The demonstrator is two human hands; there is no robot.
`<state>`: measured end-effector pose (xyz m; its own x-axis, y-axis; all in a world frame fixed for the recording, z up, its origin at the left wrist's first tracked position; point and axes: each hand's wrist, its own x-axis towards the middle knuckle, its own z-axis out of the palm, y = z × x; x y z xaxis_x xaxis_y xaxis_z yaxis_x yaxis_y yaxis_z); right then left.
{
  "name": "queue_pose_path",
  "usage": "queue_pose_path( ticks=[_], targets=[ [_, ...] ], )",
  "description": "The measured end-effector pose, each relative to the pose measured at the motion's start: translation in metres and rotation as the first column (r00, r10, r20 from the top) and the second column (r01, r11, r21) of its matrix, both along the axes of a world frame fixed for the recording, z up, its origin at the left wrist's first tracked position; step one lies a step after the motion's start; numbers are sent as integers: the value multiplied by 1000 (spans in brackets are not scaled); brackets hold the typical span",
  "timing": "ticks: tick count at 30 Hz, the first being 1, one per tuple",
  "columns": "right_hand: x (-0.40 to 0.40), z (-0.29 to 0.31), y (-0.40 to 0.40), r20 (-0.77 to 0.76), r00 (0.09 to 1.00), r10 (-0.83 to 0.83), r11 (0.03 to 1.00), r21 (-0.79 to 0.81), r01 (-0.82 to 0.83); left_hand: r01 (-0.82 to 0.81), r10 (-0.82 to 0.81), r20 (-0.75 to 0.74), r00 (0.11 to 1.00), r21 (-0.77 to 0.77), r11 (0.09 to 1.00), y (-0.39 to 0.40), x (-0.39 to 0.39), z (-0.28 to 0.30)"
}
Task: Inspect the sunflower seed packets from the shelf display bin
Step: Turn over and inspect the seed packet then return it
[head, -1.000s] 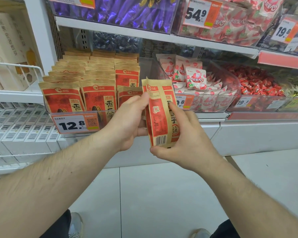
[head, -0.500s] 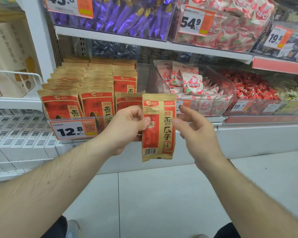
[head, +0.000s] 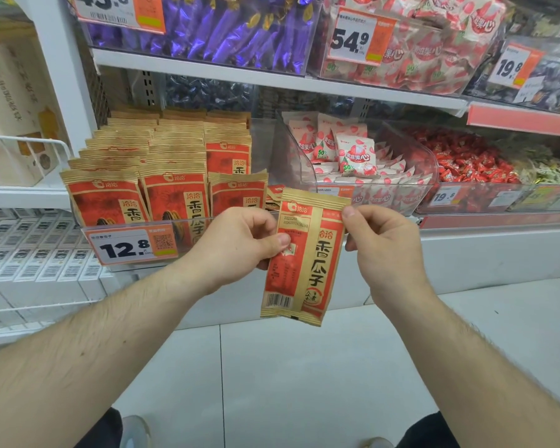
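A white shelf (head: 272, 77) runs across the view, its clear bins crowded with purple-wrapped sweets (head: 227, 30), pink-and-white snack packs (head: 356, 156) and red candies (head: 466, 163). Lower left, the display bin (head: 188, 226) holds rows of upright sunflower seed packets (head: 175, 176) behind a 12.8 price tag (head: 131, 247). In front of the bin, clear of it, one packet (head: 304, 257) hangs tilted, red and gold, barcode at its bottom. The left hand (head: 236, 244) pinches its left edge; the right hand (head: 382, 244) pinches its top right corner.
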<state>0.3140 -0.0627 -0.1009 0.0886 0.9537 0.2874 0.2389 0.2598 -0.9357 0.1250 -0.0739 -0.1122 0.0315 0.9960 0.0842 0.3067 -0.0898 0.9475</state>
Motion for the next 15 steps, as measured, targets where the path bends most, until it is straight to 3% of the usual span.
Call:
queue_pose_path(
  ticks=[15],
  targets=[
    [3, 5, -2, 13, 989, 150, 986, -83, -148, -48, 39, 212, 977, 34, 998, -3, 3, 6]
  ],
)
